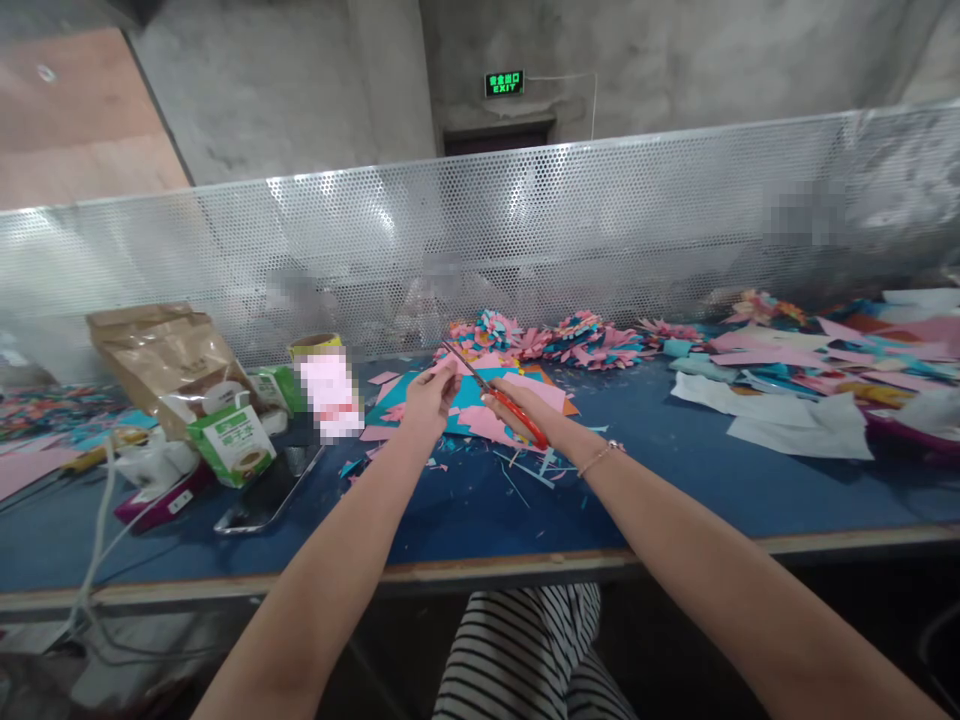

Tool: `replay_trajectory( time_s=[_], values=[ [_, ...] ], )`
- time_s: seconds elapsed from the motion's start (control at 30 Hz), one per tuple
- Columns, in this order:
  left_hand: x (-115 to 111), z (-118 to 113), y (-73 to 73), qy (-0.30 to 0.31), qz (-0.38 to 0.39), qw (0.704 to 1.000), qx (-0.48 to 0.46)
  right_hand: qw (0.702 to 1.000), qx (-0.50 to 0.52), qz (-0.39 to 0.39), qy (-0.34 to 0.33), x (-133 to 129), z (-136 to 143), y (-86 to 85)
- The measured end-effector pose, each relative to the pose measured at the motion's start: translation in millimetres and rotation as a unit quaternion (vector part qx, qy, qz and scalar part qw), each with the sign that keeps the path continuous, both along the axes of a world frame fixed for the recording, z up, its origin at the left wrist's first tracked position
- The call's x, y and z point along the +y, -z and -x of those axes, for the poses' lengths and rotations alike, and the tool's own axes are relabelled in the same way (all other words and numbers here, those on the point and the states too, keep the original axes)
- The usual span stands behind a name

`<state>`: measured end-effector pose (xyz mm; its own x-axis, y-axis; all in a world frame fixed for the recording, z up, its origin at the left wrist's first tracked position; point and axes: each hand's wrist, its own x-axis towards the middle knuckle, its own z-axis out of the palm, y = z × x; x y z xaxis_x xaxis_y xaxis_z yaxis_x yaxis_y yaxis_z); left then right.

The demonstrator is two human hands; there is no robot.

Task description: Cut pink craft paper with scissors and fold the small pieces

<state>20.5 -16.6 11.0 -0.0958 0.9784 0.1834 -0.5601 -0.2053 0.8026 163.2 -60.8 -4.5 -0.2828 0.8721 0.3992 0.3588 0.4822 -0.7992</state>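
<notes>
Locate the scissors (519,411) in your right hand (544,412), above the paper sheets (487,424), midway along the desk (645,490). Their long axis runs diagonally: blade tips toward the far edge and left, red handles toward the near edge and right. Your right fingers are curled around the handles. Your left hand (429,398), beside the blades, has its fingertips pressed together in a pinch; the piece between them is too small to identify.

The desk surface is blue, littered with offcuts (541,468). A perforated metal screen (600,230) stands along the far edge; behind it, a green exit sign (504,84) hangs on a grey wall (285,90).

Your right fingertips are partly hidden. A pixelated packet (330,395) is unreadable.
</notes>
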Motion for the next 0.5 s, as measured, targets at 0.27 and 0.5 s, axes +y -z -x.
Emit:
replay_trajectory(
  time_s=[0.27,0.5],
  values=[
    [1.8,1.5,1.7,0.002,-0.022,1.000,0.016,0.999,0.006,0.039,-0.037,5.3,-0.5,6.6],
    [1.4,0.5,1.1,-0.003,-0.016,1.000,0.010,0.997,0.055,0.042,-0.018,14.7,-0.4,10.4]
  ],
)
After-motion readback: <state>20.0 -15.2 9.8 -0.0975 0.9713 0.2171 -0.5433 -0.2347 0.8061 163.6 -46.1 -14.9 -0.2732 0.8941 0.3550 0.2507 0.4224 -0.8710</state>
